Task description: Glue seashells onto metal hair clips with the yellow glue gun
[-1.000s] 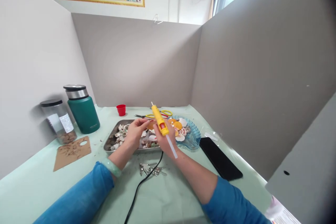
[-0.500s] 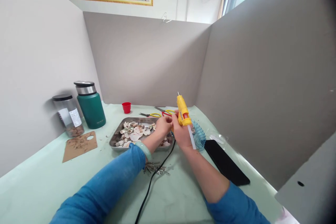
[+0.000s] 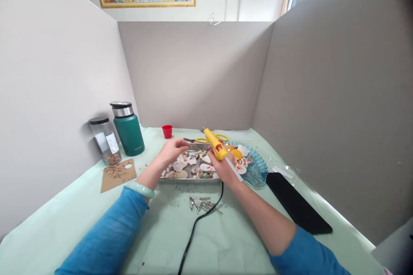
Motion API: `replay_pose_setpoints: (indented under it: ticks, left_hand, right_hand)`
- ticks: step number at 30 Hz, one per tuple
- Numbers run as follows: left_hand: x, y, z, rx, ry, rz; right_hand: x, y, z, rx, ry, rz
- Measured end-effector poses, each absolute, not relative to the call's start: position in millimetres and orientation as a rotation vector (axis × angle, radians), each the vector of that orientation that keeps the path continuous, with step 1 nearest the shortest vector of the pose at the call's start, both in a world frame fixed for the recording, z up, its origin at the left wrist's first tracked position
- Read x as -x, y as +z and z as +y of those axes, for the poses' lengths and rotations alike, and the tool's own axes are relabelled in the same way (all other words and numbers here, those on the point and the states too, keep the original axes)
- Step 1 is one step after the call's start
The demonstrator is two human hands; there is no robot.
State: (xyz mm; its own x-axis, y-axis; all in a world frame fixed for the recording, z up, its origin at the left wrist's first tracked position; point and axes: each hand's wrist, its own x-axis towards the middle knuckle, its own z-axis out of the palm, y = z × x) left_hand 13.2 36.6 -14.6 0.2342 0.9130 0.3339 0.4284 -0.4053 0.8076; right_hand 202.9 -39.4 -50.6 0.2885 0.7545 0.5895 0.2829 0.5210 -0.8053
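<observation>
My right hand [image 3: 223,166] is wrapped around a yellow hot glue gun [image 3: 214,142], nozzle up and a white glue stick coming out of its back end. Beneath the hands lies a metal tray [image 3: 193,181] of mixed seashells [image 3: 180,164]. Over the tray's back left part is my left hand [image 3: 172,150], its fingers loosely stretched to the right; I see nothing held in it. Beside the glue gun, a blue scalloped dish [image 3: 258,165] holds orange and white shells [image 3: 240,154]. Silver metal clips [image 3: 203,204] lie in a small pile in front of the tray.
A black cord [image 3: 193,232] runs across the green tablecloth toward me. Left stand a green bottle [image 3: 129,135], a jar [image 3: 106,142] and a brown card [image 3: 118,175]. Behind are a red cup [image 3: 167,131] and yellow-handled scissors [image 3: 201,140]. A black slab [image 3: 298,202] lies right.
My left hand has parted from the right hand and moved left over the tray. The glue gun now tilts further left. More of the blue dish shows as the view has shifted.
</observation>
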Motion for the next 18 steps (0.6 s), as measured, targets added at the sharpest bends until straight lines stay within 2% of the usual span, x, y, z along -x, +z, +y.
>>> replay_pose_setpoints:
  ticks: [3, 8, 12, 18]
  left_hand:
    - [20.1, -15.0, 43.0, -2.101, 1.015, 1.496]
    - [31.9, -19.4, 42.8, -2.348, 0.646, 1.806]
    - [28.1, -25.8, 42.1, -2.401, 0.47, 1.811]
    - [27.0, -28.7, 42.8, -2.389, 0.49, 1.796]
  right_hand:
    - [-202.1, -54.0, -38.2, 1.053, 0.448, -1.337]
    - [-204.3, -50.4, -38.9, 1.123, 0.63, -1.232]
    - [-203.9, -50.7, -38.2, 1.142, 0.668, -1.185]
    - [-202.1, -52.0, -36.7, 1.117, 0.658, -1.162]
